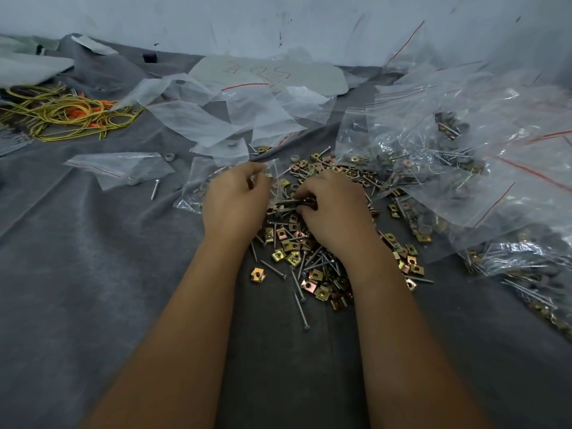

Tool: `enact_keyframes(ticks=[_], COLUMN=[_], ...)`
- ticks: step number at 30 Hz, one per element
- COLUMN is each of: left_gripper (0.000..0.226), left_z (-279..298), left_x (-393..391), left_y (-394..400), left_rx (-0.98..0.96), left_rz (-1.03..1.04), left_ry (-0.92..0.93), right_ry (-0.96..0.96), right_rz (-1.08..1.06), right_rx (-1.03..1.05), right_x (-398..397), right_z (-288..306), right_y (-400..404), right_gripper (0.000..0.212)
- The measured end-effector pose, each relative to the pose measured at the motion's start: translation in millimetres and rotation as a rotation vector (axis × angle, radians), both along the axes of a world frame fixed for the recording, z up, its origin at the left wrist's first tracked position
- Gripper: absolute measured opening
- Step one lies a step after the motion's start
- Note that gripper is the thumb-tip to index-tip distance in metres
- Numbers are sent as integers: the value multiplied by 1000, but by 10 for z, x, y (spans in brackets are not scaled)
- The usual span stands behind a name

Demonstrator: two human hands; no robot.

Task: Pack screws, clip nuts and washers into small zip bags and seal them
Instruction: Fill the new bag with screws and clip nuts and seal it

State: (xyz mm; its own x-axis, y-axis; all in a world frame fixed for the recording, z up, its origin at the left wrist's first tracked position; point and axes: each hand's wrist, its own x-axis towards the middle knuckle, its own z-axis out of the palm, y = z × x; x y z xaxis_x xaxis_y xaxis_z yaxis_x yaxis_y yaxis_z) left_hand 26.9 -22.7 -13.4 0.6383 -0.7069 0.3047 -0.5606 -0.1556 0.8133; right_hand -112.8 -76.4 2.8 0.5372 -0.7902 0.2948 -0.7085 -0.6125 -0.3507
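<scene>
A grey cloth [93, 289] covered the table. At three o'clock lay a heap of filled bags [464, 168]; at twelve, empty bags [216, 119]. Both forearms reached straight out, palms down, over the pile of screws and clip nuts [297, 255] in the middle. The left hand [235, 199] curled its fingers, pinching the edge of a small bag [198, 187]. The right hand [334, 212] bent its fingers into the pile, gripping a few pieces.

Both bare forearms reach up from the bottom edge toward frame centre. The left hand [236, 202] curls, fingertips pinched together. The right hand [332, 209] lies knuckles-up, fingers bent leftward.
</scene>
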Motion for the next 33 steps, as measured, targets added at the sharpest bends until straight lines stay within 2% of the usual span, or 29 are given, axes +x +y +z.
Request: enact_keyframes(ticks=[3,10,18,20,23,26,30,33], left_gripper=[27,28,26,26,28,31,28,30], left_z=[-11,12,4,3,10,7,15,35], left_x=[2,-12,-16,-31,-67,-92,-97,-64], left_y=[-20,-9,-21,-20,-2,4,-15,-19], left_rx=[-21,-25,-4,-31,-80,-120,-215,-196], left_rz=[-14,-68,-73,-93,-176,-211,-113,19], left_ry=[23,-17,-46,-55,-112,-157,-147,-182], right_ry=[-87,-345,-515,-460,-260,-287,-342,-365], right_rz=[-2,-34,-37,5,46,63,57,65], right_rx=[16,123,-2,-79,-243,-300,-100,5], right_x=[-11,-32,-33,-17,39,69,85,104], right_z=[-1,2,49,48,7,-11,5,5], right_y=[-31,-43,4,22,51,56,51,62], right_gripper=[13,20,11,7,12,17,36,31])
